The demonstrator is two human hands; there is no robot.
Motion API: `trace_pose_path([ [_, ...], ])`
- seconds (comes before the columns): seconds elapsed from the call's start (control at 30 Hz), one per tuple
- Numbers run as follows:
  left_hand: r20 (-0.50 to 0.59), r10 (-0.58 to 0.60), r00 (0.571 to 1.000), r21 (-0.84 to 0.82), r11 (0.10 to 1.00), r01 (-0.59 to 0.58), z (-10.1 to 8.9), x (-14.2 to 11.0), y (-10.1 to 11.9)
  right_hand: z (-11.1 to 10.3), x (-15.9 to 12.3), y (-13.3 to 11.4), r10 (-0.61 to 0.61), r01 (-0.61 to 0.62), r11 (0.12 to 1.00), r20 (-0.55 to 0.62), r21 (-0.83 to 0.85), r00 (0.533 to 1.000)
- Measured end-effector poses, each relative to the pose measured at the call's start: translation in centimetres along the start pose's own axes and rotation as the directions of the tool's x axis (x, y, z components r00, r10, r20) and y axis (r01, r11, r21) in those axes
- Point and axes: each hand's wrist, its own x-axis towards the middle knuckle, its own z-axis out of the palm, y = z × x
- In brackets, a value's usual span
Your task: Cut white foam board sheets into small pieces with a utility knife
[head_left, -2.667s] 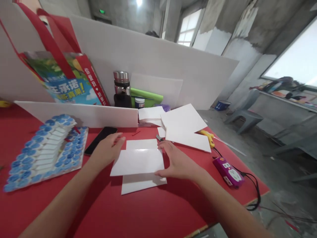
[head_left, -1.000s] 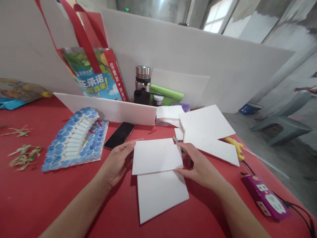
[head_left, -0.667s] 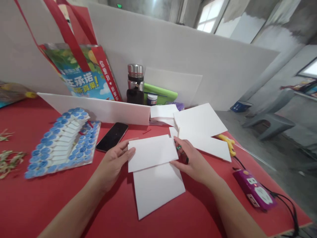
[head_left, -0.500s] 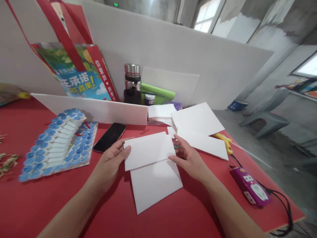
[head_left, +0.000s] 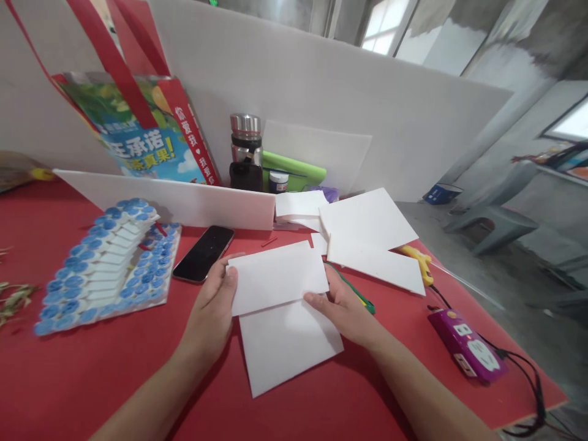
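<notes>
Between both hands is a white foam board piece (head_left: 275, 275), roughly rectangular, held at its two short ends. My left hand (head_left: 215, 300) grips the left end, thumb on top and fingers underneath. At the right end my right hand (head_left: 340, 303) pinches the lower corner, its thumb on the face and its other fingers partly hidden behind. A second white board (head_left: 289, 349) lies under the held piece, its upper part covered. Just past my right hand, a green and yellow tool (head_left: 362, 298), perhaps a cutter, lies partly hidden.
Left stands a white model with blue rosettes (head_left: 101, 269) beside a black phone (head_left: 203, 254). White offcuts (head_left: 367, 220), a yellow glue gun (head_left: 420, 260) and a purple power strip (head_left: 468, 346) occupy the right. Behind are a low white board (head_left: 169, 199), a flask (head_left: 246, 141) and a bag (head_left: 142, 135).
My right hand has closed from loosely spread fingers onto the board's right end. My left hand has shifted its hold slightly, and the green and yellow tool shows more.
</notes>
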Motion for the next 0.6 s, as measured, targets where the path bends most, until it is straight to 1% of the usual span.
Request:
trace_pose_path([
  [0.13,-0.067,0.021,0.998,-0.002,1.0,-0.021,0.0,-0.1,0.0,0.9,0.0,0.6,-0.018,0.018,1.0,-0.008,0.01,1.0],
  [0.23,-0.085,0.011,0.996,0.024,1.0,-0.009,0.0,0.0,0.1,1.2,-0.1,0.6,-0.003,0.003,1.0,-0.017,0.003,1.0],
  [0.3,-0.072,0.006,0.997,0.039,0.999,-0.003,-0.1,0.0,0.1,1.2,-0.1,0.4,0.002,-0.001,1.0,-0.06,0.014,0.998],
  [0.43,-0.007,-0.01,1.0,0.037,0.999,0.01,0.1,-0.2,0.4,1.1,-0.2,-0.3,0.006,0.005,0.998,-0.199,0.057,0.98],
  [0.6,0.031,0.01,0.999,0.043,0.999,-0.012,0.7,-0.7,1.2,1.2,-0.1,-0.6,-0.063,0.104,0.982,-0.247,0.155,0.967],
])
